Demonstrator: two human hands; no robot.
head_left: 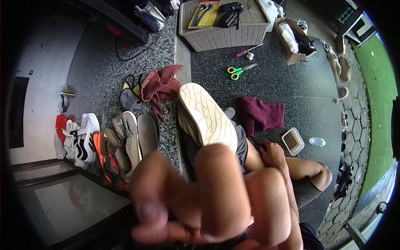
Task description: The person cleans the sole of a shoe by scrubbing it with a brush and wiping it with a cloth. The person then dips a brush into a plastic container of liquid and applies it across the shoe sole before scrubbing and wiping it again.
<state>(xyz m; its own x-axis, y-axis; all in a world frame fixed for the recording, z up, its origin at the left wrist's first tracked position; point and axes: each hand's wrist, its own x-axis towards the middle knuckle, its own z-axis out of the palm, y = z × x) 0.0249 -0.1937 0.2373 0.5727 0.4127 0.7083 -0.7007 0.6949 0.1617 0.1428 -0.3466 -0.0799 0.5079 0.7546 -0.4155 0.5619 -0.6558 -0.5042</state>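
My left hand (pixel 221 196) is raised very close to the camera, blurred, with its fingers bent and apart and nothing visible in them. Behind it a shoe (pixel 208 114) lies upside down across my lap, its cream patterned sole facing up; the fingers cover its lower end. My right hand (pixel 273 154) rests on my bare leg with its fingers lying loosely, beside a small clear plastic tub (pixel 293 141). A dark maroon cloth (pixel 261 115) lies just beyond my legs.
Green-handled scissors (pixel 236 73), a screwdriver (pixel 249 51) and a small bottle (pixel 317 142) lie on the stone floor. Several shoes (pixel 129 141) stand on the left beside a reddish cloth (pixel 160 85). A lidded grey box (pixel 225 37) and a cardboard box (pixel 293 56) stand farther off.
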